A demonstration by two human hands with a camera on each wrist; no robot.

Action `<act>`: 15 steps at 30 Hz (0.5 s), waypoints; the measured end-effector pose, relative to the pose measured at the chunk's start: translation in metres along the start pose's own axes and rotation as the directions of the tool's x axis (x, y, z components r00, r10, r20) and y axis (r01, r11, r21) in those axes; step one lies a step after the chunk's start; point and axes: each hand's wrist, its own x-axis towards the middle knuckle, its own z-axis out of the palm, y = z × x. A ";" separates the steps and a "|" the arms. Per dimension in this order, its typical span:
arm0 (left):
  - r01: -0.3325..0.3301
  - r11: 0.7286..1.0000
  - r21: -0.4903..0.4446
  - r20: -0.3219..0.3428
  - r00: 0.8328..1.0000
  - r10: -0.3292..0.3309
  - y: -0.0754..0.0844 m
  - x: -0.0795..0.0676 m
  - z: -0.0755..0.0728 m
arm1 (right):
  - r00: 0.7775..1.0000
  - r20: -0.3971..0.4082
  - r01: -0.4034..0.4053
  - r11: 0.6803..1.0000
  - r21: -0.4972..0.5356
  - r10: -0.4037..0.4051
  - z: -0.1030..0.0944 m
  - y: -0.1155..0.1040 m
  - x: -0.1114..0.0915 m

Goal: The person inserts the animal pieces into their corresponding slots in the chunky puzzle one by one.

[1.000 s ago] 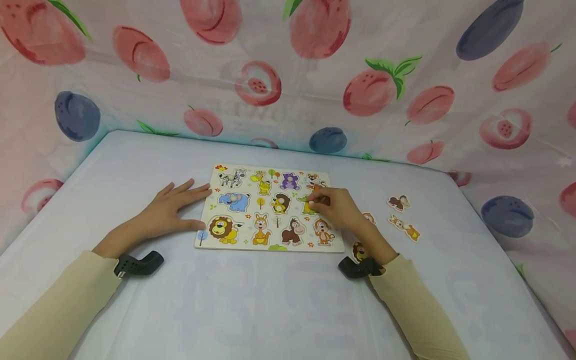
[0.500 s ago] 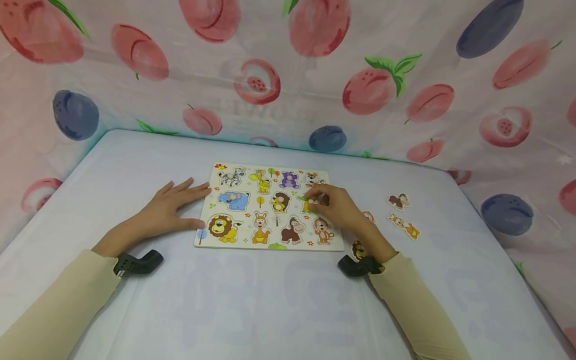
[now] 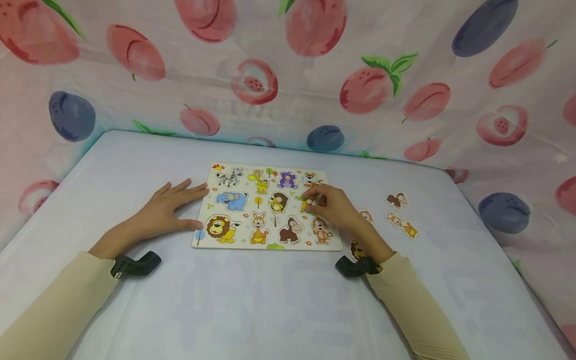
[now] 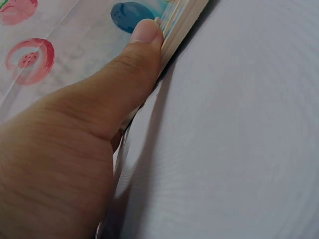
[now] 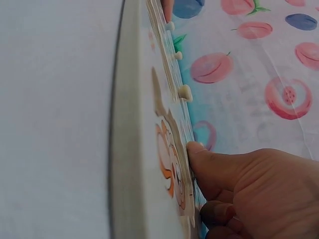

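- While the left hand (image 3: pixel 164 212) lies with fingers spread and straight, its thumb touches the left edge of the puzzle board (image 3: pixel 294 207).
- Right hand (image 3: pixel 333 204): thumb and fingers pinch the crocodile piece (image 3: pixel 304 206) at the board's right side.
- Position of puzzle board: flat on the tabletop (image 3: pixel 265 300), near its far edge.
- Gorilla piece (image 3: pixel 396 200), kangaroo piece (image 3: pixel 402 226), monkey piece (image 3: pixel 366 216), lion piece (image 3: pixel 357 250): toward the right edge.

Over the head view I see a pale surface (image 3: pixel 243 310), with pinkish cloth (image 3: pixel 261 35) behind it and along both sides, printed with red and blue fruit (image 3: pixel 366 92); faint bluish marks (image 3: pixel 310 285) tint the surface under soft light
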 end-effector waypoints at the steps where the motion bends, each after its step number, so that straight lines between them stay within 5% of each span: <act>1: 0.002 1.000 -0.001 -0.003 1.000 -0.002 0.000 0.000 0.000 | 1.000 0.002 0.006 1.000 0.000 -0.006 0.000 0.000 0.000; 15: -0.001 1.000 -0.001 0.006 1.000 0.001 0.002 0.000 -0.001 | 1.000 -0.005 -0.016 1.000 -0.026 0.016 -0.002 -0.004 -0.002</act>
